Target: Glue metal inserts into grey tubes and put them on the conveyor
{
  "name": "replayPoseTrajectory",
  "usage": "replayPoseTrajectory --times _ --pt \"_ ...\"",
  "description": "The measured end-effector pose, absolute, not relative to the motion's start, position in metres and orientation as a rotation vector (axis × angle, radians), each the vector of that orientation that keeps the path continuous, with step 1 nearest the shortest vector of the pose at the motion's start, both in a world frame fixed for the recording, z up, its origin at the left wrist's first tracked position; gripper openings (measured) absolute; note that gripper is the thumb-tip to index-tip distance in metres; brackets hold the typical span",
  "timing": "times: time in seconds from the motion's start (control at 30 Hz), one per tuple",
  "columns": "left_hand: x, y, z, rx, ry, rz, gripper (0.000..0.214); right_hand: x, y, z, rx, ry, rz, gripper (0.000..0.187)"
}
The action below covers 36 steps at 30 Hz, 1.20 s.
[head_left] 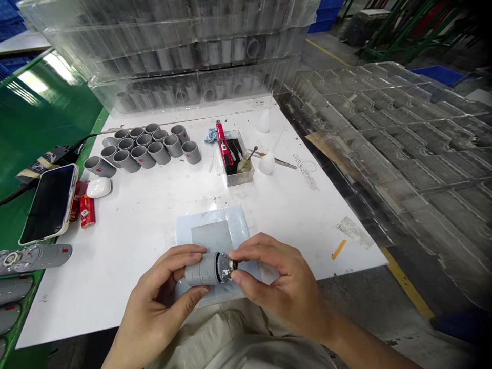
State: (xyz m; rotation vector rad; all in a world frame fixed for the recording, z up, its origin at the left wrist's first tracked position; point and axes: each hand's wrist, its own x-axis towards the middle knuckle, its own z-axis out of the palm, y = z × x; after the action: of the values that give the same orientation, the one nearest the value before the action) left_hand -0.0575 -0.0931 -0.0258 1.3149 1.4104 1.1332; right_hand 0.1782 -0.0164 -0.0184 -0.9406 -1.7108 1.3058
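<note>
Over the pale blue pad at the table's near edge, my left hand has its fingers curled around a grey cylindrical assembly, thumb beneath, clamping the body steady. My right hand has its thumb and fingertips closed on the assembly's metal end, which faces right. This split grip appears intended to fix the body while the end stays under direct control. The pad lies directly below, apparently to keep the part off the bare table. Beyond it, a clear plastic box holds a red pen-shaped tool, within reach of my right hand. Grey tube sections are grouped at upper left, seemingly staged together. Finished-looking grey cylinders lie in a green tray at far left. A smartphone and white earbud case sit to one side, away from the pad. Stacked clear plastic trays rise behind the table.
</note>
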Motion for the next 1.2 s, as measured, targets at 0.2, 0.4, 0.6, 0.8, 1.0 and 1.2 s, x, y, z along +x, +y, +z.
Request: replayPoseTrajectory --times 0.2,0.4,0.6,0.8,1.0,1.2 --pt "-0.058 -0.0936 -0.0251 1.324 1.407 1.12 0.035 0.1766 -0.0169 -0.0186 -0.935 -1.703 1.301 0.02" --pt "-0.059 -0.0941 -0.0248 1.325 1.409 1.113 0.035 0.1765 -0.0175 -0.0196 -0.936 -1.704 1.316 0.021" --pt "-0.057 -0.0938 -0.0225 1.292 1.427 1.11 0.033 0.1771 -0.0177 -0.0194 -0.928 -1.708 1.319 0.021" --pt "-0.0573 -0.0932 -0.0222 1.29 1.407 1.102 0.034 0.1761 -0.017 -0.0175 -0.916 -1.705 1.319 0.019" --pt "-0.0571 -0.0938 -0.0229 1.286 1.402 1.115 0.034 0.1769 -0.0177 -0.0162 -0.914 -1.706 1.337 0.02" --pt "-0.0548 -0.0926 -0.0229 1.223 1.441 1.173 0.03 0.177 -0.0155 -0.0156 -0.933 -1.722 1.394 0.014"
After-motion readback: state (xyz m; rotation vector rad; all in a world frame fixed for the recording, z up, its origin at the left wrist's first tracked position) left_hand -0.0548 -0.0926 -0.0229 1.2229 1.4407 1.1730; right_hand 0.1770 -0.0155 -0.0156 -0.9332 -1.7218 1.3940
